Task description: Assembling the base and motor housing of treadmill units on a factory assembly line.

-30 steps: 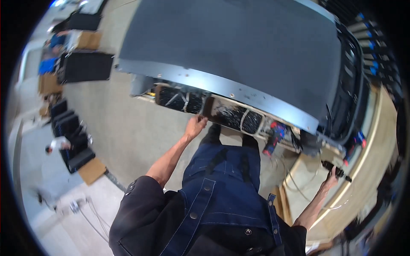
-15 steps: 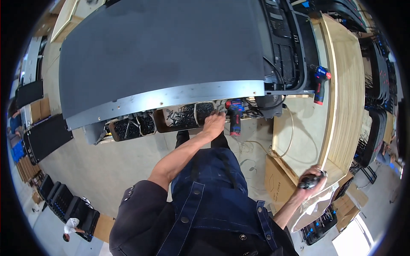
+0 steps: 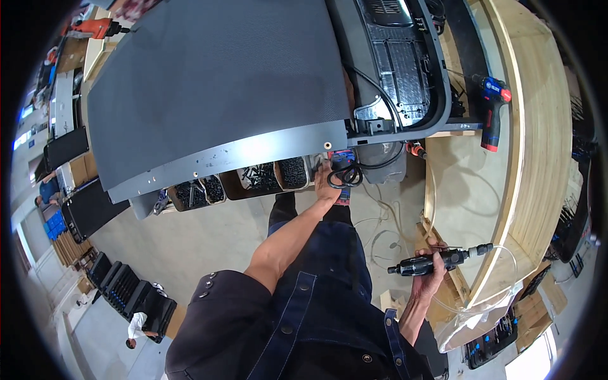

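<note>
My right hand (image 3: pixel 437 267) is closed round a black air screwdriver (image 3: pixel 423 262), held level beside the wooden tray; a pale hose runs from its right end. My left hand (image 3: pixel 326 182) reaches to the right end of the row of parts bins, under the metal edge strip (image 3: pixel 253 150) of a big dark panel (image 3: pixel 221 76). Its fingers look drawn together; the tips and anything in them are hidden. Right beside them hang a coiled black cable (image 3: pixel 345 177) and a blue-and-red cordless drill (image 3: pixel 342 197), mostly covered by the cable and hand.
Bins with black screws (image 3: pixel 293 172) hang below the strip. A second blue-and-red drill (image 3: pixel 492 114) lies by the pale wooden tray (image 3: pixel 516 145) at right. A black frame (image 3: pixel 437 95) borders the panel. An orange drill (image 3: pixel 95 28) is at far left.
The view has shifted. My right hand has brought the air screwdriver from the tray's edge in toward my body, turning it level. The coiled cable now hangs over the drill near my left hand.
</note>
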Demonstrator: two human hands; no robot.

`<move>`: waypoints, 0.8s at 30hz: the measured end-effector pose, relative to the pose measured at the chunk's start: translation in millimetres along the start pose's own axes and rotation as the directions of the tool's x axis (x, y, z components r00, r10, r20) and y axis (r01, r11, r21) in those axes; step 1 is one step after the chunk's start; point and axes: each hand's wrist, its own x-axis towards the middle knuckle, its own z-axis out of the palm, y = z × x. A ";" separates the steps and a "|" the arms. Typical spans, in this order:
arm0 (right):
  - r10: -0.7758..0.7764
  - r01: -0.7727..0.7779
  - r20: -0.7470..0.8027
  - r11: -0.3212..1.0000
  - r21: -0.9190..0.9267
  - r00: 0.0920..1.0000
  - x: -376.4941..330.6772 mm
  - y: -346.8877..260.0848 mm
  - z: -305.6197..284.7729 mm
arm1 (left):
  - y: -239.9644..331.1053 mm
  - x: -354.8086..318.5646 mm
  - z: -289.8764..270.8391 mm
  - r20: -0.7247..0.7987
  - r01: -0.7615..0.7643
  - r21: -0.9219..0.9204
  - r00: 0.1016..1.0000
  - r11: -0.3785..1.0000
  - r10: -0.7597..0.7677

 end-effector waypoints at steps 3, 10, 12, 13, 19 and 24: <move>0.031 -0.024 0.035 0.981 -0.194 0.999 9.1 1.8 1.1 | 24.7 -5.1 -9.2 0.150 0.053 0.151 0.986 0.987 -0.076; 0.129 -0.106 0.085 0.967 -0.232 0.988 23.7 2.1 28.0 | 54.4 -11.1 -1.0 -0.100 0.095 -0.014 0.990 0.995 -0.096; 0.114 -0.081 0.110 0.960 -0.269 0.987 26.1 -1.3 39.0 | 60.1 -10.4 -23.0 -0.048 0.119 -0.070 0.991 0.990 -0.122; 0.113 -0.076 0.122 0.957 -0.279 0.986 27.2 -2.9 44.2 | 60.4 -13.6 -33.2 -0.058 0.127 -0.079 0.990 0.989 -0.131; 0.104 -0.041 0.133 0.910 -0.412 0.986 31.3 -10.4 51.0 | 72.0 -7.4 -70.0 0.123 0.209 -0.153 0.974 0.966 -0.192; 0.120 -0.026 0.194 0.903 -0.430 0.974 26.3 -11.7 62.5 | 50.8 55.7 -36.3 0.060 0.504 -0.045 0.863 0.863 -0.501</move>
